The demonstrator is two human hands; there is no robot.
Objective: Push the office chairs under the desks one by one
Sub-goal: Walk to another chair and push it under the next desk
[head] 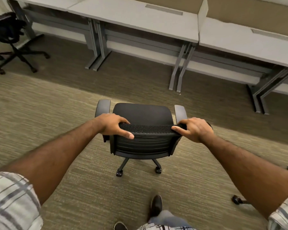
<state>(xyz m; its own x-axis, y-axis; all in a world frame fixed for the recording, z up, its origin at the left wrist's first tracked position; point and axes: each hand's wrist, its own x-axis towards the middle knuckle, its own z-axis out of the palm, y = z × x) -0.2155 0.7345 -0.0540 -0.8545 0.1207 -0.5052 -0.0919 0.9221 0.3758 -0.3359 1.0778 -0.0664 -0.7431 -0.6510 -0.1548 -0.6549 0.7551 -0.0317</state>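
Note:
A black office chair (142,113) with grey armrests stands on the carpet in front of me, its seat facing a row of grey desks (140,19). My left hand (114,126) grips the left end of the chair's mesh backrest top. At the right end of that top edge, my right hand (194,129) holds on. The chair is apart from the desks, with open carpet between. Its casters show below the backrest.
A second black office chair (8,30) stands at the far left by the desk. Grey desk legs (179,70) reach down to the floor ahead. A caster of another chair (236,199) shows at the lower right. My shoes (156,204) are on the carpet behind the chair.

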